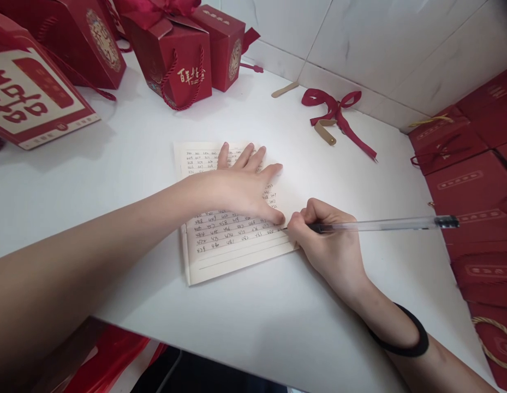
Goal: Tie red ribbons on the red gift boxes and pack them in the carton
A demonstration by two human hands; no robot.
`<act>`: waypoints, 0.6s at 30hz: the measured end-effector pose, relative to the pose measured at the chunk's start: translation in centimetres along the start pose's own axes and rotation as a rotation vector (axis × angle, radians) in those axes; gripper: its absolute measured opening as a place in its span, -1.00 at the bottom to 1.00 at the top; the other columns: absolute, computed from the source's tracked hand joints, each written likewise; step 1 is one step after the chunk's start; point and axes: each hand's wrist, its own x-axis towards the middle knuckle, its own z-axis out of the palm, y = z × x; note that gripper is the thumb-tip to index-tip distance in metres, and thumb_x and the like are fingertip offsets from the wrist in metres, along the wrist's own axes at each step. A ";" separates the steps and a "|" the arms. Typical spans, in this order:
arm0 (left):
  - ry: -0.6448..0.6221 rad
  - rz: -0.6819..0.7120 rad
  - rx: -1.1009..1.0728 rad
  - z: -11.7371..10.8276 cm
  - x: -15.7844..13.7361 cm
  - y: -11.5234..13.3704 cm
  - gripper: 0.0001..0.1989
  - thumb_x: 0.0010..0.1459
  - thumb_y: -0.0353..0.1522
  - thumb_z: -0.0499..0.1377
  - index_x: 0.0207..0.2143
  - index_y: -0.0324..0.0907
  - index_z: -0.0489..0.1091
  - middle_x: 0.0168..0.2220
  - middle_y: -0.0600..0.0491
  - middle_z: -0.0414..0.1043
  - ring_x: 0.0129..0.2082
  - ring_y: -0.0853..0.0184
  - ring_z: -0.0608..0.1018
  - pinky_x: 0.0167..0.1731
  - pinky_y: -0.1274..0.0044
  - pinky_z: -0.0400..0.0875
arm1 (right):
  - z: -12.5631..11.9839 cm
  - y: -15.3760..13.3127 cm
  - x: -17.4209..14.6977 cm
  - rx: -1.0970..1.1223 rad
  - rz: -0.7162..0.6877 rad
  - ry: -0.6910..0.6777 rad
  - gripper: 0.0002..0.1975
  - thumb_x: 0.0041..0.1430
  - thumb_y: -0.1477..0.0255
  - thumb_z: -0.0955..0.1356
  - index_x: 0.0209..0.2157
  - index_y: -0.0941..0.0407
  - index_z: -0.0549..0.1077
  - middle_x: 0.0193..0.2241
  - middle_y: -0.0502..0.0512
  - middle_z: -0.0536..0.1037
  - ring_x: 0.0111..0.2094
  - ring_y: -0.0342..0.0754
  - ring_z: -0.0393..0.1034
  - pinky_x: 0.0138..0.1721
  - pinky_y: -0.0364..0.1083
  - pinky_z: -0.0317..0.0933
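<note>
A small notebook lies open on the white table, its ruled page covered with rows of handwritten numbers down to a few bare lines at the bottom. Across the upper part of the page my left hand rests flat with fingers spread, hiding some of the writing. My right hand grips a clear pen with black ends, its tip at the right end of the lowest written rows. The side of that hand touches the page's right edge. A black band circles my right wrist.
Red gift boxes with cord handles stand at the back left, beside a red-and-cream box. A dark red ribbon bow and tan strips lie near the tiled wall. Stacked red boxes line the right edge.
</note>
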 end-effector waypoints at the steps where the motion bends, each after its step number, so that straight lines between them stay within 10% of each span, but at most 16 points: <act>1: 0.001 0.000 -0.003 0.0 0.0 0.0 -0.03 -0.15 0.09 0.05 0.28 0.00 -0.22 0.34 0.08 -0.51 0.26 -0.07 -0.48 0.10 0.06 -0.64 | 0.0 0.0 0.0 -0.002 -0.002 -0.001 -0.67 0.05 0.54 0.26 -0.67 0.09 0.03 -0.72 -0.11 0.12 -0.67 -0.20 0.01 -0.63 -0.15 -0.11; 18: 0.010 0.006 -0.002 0.0 0.0 -0.1 -0.02 -0.16 0.09 0.05 0.28 0.02 -0.22 0.33 0.06 -0.53 0.26 -0.07 -0.45 0.10 0.04 -0.64 | -0.1 -0.3 0.0 -0.017 0.009 0.065 -0.67 0.07 0.53 0.27 -0.68 0.09 0.06 -0.74 -0.12 0.14 -0.68 -0.20 0.04 -0.64 -0.17 -0.05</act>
